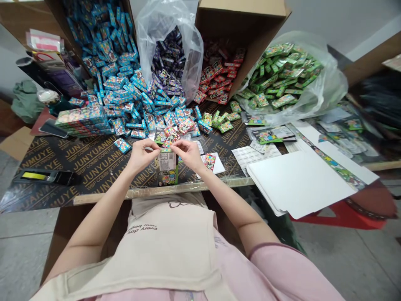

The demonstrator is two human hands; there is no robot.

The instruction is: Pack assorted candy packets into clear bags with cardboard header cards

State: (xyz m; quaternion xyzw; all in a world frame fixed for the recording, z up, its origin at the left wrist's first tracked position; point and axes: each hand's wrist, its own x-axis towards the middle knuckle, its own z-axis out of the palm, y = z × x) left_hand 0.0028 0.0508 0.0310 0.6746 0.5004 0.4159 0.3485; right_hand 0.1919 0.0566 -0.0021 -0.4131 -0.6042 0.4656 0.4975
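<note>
In the head view a small printed carton [167,176], black and green with a pale label panel, stands near the table's front edge. My left hand [144,154] pinches its upper left corner, fingers closed. At the upper right corner my right hand [189,154] has thumb and fingertips pressed together on the carton's top edge. Just behind the top edge lie red-pink candy packets [171,136]; whether they are inside the carton I cannot tell. Beside my right wrist is another pink packet [209,162] on white card. A single blue packet [122,145] lies left of my left hand.
Blue packets [125,92] spill across the back from a cardboard box. Purple packets [169,58], red packets [219,75] and green packets [282,75] sit in bags or a box. Stacked cartons [83,121] and a tape dispenser [45,177] are left; white sheets [300,179] overhang the front right.
</note>
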